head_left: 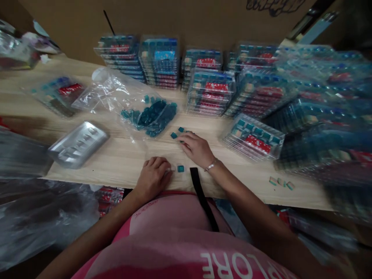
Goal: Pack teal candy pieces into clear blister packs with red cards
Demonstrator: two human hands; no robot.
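My left hand (153, 175) rests on the wooden table (122, 159) near its front edge, fingers curled into a loose fist; a small teal tile (180, 168) lies just right of it. My right hand (197, 148) lies palm down further in, its fingers bent over several loose teal tiles (174, 135). What its fingertips hold, if anything, is hidden. An open clear plastic bag (116, 93) with a heap of teal tiles (154, 114) lies just beyond the hands.
Stacks of clear packs with teal and red contents (209, 91) line the back and right. A single filled pack (254, 137) lies right of my right hand. An empty clear tray (78, 143) sits at left. Three small tiles (280, 182) lie near the front right edge.
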